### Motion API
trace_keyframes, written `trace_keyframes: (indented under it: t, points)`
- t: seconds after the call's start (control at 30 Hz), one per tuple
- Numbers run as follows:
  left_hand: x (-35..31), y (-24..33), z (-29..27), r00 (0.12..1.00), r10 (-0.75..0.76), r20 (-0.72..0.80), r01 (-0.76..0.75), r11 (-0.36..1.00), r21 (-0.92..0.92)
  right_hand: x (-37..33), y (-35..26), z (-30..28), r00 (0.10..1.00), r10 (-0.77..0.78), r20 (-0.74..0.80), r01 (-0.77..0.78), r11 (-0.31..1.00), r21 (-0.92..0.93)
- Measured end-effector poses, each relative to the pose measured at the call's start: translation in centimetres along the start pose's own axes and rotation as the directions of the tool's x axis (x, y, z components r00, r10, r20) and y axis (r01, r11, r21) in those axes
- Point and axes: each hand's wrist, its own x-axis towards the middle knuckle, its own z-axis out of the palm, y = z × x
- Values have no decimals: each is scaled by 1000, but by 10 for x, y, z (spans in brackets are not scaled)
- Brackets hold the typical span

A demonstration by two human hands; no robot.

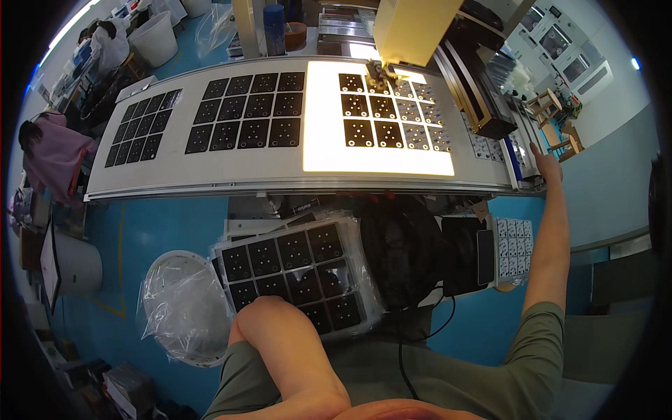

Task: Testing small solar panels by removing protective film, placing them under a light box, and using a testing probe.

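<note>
My right arm reaches out to the far right. My right hand (548, 166) is at the right end of the long light-coloured conveyor table (241, 168), one finger or thumb stretched along the edge beside a blue strip (512, 162). Its other fingers are hidden, so a grip cannot be made out. A sheet with silvery round marks (521, 145) lies close to that hand. My left arm bends sharply in front of me, and its hand is out of view. By the left elbow is a plastic-wrapped stack of black card sheets (297, 255) with small holes.
More black sheets (252, 105) lie on the conveyor, some under a bright light panel (378, 162) below a yellow machine head (409, 31). A white bin (159, 269) with clear plastic stands left. A silvery stack (514, 245) and a phone-like black slab (485, 257) sit right. People work far left.
</note>
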Motion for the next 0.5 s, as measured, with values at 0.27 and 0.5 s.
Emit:
trace_keyframes:
  t: [0.27, 0.5]
  points:
    - [-1, -3, 2, 999, 41, -2, -41, 999, 15, -15, -11, -10, 999, 24, 49, -24, 1000, -13]
    - [-1, 0, 0, 1000, 15, 16, -16, 998, 57, -4, -3, -7, 996, 21, 86, -21, 1000, 4]
